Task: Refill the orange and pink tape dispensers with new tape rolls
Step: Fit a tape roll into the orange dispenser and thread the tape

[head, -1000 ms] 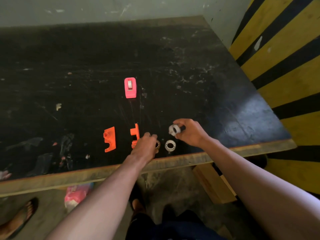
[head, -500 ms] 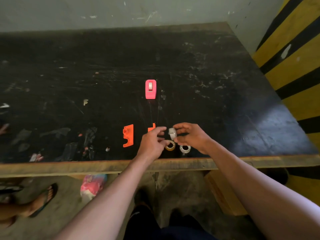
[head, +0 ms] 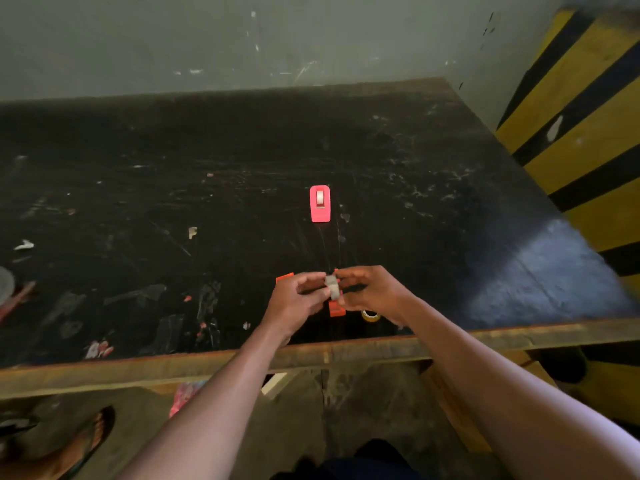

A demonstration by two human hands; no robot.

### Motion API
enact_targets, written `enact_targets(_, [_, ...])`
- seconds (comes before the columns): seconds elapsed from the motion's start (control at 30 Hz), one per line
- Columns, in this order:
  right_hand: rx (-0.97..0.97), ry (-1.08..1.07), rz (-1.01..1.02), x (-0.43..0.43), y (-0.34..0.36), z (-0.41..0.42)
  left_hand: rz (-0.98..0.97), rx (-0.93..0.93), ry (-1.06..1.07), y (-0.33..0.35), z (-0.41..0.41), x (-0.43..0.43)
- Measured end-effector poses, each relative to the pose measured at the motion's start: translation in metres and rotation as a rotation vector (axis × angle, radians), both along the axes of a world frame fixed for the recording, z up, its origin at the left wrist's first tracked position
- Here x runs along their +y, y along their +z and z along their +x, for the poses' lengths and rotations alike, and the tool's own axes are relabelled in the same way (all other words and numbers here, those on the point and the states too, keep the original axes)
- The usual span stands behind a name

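Note:
Both my hands hold a small whitish tape roll (head: 331,285) above the table's near edge. My left hand (head: 298,303) pinches it from the left and my right hand (head: 375,292) from the right. Two orange dispenser halves lie under the hands: one piece (head: 284,276) peeks out behind my left hand, the other (head: 336,308) shows between the hands. A yellowish tape roll (head: 370,315) lies on the table under my right wrist. The pink dispenser (head: 320,203) stands farther back with a white roll in it.
The black scratched table (head: 138,220) ends in a wooden front edge (head: 519,336). Scraps and smears lie at its left. A yellow-and-black striped wall (head: 585,133) rises at the right. A person's sandalled foot (head: 65,452) is on the floor at lower left.
My left hand has left the table and joined my right hand on the whitish roll. Both hands have risen slightly, and now cover most of the orange pieces.

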State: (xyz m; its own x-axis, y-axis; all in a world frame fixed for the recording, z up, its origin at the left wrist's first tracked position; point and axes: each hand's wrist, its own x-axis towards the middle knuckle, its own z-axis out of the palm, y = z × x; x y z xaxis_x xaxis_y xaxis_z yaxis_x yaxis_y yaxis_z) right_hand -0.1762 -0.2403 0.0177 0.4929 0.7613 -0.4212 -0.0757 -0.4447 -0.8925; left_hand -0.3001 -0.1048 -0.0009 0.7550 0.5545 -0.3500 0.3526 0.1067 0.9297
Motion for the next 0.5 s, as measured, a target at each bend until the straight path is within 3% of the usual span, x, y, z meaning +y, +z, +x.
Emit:
enact_targets(0.3, [0.111, -0.084, -0.016, 0.012, -0.001, -0.042, -0.207, 0.022, -0.016, -0.014, -0.031, 0.018])
enact_targets(0.5, [-0.011, -0.147, -0.115, 0.012, -0.008, -0.040, -0.267, 0.064, 0.006, -0.020, -0.035, 0.021])
